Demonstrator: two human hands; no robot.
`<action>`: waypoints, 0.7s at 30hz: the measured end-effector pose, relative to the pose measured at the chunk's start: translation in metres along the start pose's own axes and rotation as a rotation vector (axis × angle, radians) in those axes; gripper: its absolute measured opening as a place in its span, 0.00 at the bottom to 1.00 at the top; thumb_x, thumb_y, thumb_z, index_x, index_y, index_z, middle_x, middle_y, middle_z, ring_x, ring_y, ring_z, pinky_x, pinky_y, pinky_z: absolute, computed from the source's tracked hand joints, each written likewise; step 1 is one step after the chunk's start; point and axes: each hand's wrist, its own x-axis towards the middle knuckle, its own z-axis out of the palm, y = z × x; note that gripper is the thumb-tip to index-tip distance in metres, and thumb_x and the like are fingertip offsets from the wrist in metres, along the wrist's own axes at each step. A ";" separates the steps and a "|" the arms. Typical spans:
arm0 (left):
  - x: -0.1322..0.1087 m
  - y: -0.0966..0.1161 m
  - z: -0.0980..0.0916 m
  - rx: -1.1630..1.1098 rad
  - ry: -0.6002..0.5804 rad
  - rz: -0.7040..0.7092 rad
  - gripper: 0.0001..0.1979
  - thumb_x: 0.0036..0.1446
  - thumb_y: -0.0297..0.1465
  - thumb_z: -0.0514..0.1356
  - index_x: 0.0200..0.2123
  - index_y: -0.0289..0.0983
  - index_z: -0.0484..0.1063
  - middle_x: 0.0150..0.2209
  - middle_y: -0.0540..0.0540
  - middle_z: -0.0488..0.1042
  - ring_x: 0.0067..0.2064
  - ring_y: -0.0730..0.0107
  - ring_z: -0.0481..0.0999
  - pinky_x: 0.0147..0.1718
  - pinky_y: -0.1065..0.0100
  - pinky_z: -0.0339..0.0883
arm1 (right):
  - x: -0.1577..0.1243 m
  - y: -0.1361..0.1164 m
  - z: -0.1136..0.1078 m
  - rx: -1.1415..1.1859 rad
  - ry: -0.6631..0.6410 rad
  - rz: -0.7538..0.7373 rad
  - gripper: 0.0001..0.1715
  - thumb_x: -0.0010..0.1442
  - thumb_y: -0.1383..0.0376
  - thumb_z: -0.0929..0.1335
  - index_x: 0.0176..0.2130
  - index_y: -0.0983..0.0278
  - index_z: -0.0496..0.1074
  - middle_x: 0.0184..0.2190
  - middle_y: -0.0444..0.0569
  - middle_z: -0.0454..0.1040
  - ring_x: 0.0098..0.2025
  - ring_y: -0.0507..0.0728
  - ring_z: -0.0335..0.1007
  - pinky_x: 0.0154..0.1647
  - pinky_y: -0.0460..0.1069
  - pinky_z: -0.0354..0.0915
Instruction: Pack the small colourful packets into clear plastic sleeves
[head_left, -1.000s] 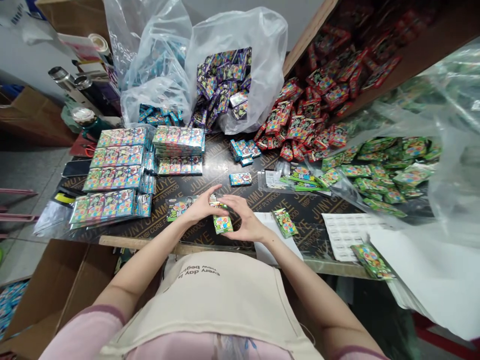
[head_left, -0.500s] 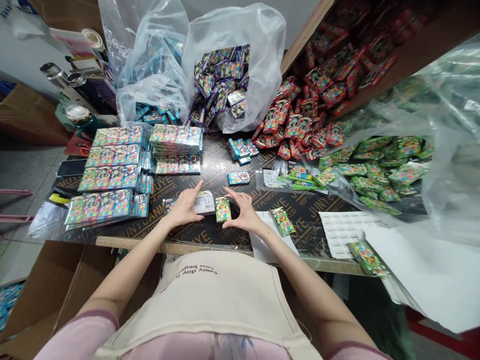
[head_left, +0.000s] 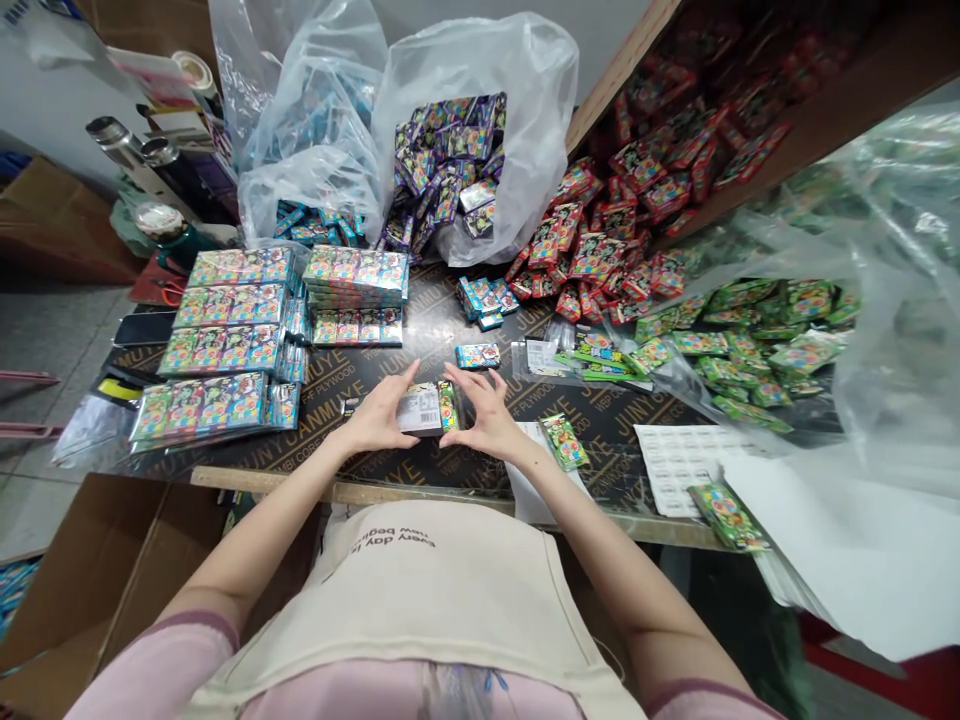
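A pack with a white and grey label (head_left: 418, 410) lies on the dark table between my two hands. Right beside it, on its right, is a small green pack (head_left: 447, 405). My left hand (head_left: 380, 412) curves round the labelled pack's left end, thumb and fingers wrapped at its edges. Around the green pack's right side, my right hand (head_left: 484, 412) bends its thumb and fingers against its ends. A blue box (head_left: 478, 356) lies just beyond the right fingertips. Another green pack (head_left: 564, 442) rests on white paper beside my right wrist.
Stacks of wrapped multipacks (head_left: 225, 345) stand at the left. Plastic bags hold blue and purple packs (head_left: 450, 150) at the back. Red packs (head_left: 600, 250) spill from a carton. Green packs (head_left: 750, 350), a label sheet (head_left: 675, 465) and white paper are at the right.
The labelled pack and the green pack now sit closer together, with the green one partly covered. My hands have drawn nearer to each other around them.
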 end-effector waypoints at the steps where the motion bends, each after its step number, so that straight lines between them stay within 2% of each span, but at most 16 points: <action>1: 0.001 0.003 0.003 -0.003 0.049 -0.012 0.60 0.37 0.32 0.70 0.69 0.41 0.38 0.53 0.40 0.65 0.52 0.52 0.66 0.54 0.53 0.61 | 0.001 -0.003 0.002 0.044 0.037 0.030 0.56 0.49 0.42 0.71 0.67 0.55 0.48 0.62 0.56 0.62 0.64 0.68 0.55 0.65 0.69 0.35; 3: 0.004 0.008 0.011 -0.029 0.220 -0.076 0.59 0.35 0.34 0.72 0.68 0.42 0.45 0.52 0.42 0.64 0.53 0.52 0.65 0.54 0.53 0.61 | 0.005 -0.011 0.007 0.222 0.217 0.146 0.52 0.52 0.44 0.70 0.67 0.56 0.48 0.64 0.56 0.59 0.66 0.66 0.53 0.65 0.67 0.40; 6: 0.011 0.016 0.027 -0.228 0.519 -0.231 0.51 0.33 0.38 0.74 0.63 0.43 0.60 0.46 0.45 0.65 0.50 0.57 0.67 0.52 0.57 0.63 | 0.018 -0.029 0.018 0.725 0.540 0.403 0.46 0.55 0.48 0.69 0.65 0.57 0.49 0.56 0.55 0.69 0.58 0.61 0.66 0.59 0.60 0.58; 8: 0.017 0.024 0.040 -0.479 0.648 -0.318 0.37 0.39 0.41 0.72 0.54 0.40 0.70 0.42 0.46 0.68 0.45 0.62 0.71 0.49 0.62 0.65 | 0.030 -0.039 0.024 1.032 0.650 0.538 0.39 0.56 0.50 0.68 0.60 0.59 0.56 0.45 0.50 0.76 0.47 0.58 0.73 0.50 0.54 0.66; 10: 0.023 0.033 0.052 -0.793 0.735 -0.370 0.23 0.48 0.45 0.66 0.44 0.37 0.77 0.37 0.47 0.72 0.40 0.67 0.73 0.45 0.65 0.66 | 0.041 -0.046 0.026 1.198 0.719 0.619 0.33 0.52 0.53 0.71 0.54 0.60 0.62 0.35 0.44 0.77 0.39 0.55 0.75 0.42 0.51 0.69; 11: 0.025 0.037 0.056 -0.955 0.765 -0.393 0.20 0.51 0.46 0.64 0.38 0.36 0.78 0.34 0.47 0.73 0.38 0.68 0.73 0.43 0.66 0.67 | 0.045 -0.047 0.025 1.236 0.740 0.644 0.31 0.49 0.56 0.72 0.51 0.60 0.63 0.31 0.42 0.76 0.35 0.55 0.75 0.39 0.50 0.69; 13: 0.028 0.045 0.060 -1.237 0.787 -0.451 0.20 0.50 0.48 0.63 0.31 0.34 0.77 0.29 0.47 0.75 0.33 0.70 0.74 0.39 0.67 0.67 | 0.049 -0.046 0.022 1.268 0.723 0.680 0.28 0.45 0.62 0.73 0.46 0.59 0.64 0.25 0.39 0.75 0.30 0.54 0.74 0.35 0.49 0.69; 15: 0.031 0.049 0.057 -1.416 0.755 -0.535 0.18 0.46 0.44 0.67 0.27 0.34 0.77 0.26 0.48 0.76 0.28 0.71 0.73 0.35 0.68 0.67 | 0.047 -0.044 0.018 1.287 0.660 0.705 0.26 0.42 0.66 0.71 0.43 0.59 0.63 0.23 0.38 0.75 0.28 0.55 0.74 0.34 0.50 0.69; 18: 0.034 0.047 0.047 -1.498 0.695 -0.652 0.12 0.38 0.36 0.69 0.25 0.33 0.76 0.25 0.50 0.76 0.26 0.74 0.73 0.32 0.72 0.66 | 0.039 -0.040 0.013 1.400 0.604 0.710 0.24 0.44 0.64 0.69 0.43 0.58 0.62 0.26 0.41 0.78 0.32 0.58 0.77 0.37 0.53 0.70; 21: 0.037 0.043 0.037 -1.492 0.653 -0.685 0.09 0.34 0.29 0.68 0.25 0.34 0.76 0.24 0.52 0.76 0.25 0.77 0.71 0.27 0.74 0.63 | 0.032 -0.036 0.010 1.520 0.563 0.736 0.25 0.45 0.63 0.68 0.45 0.58 0.62 0.31 0.43 0.80 0.37 0.60 0.78 0.40 0.56 0.70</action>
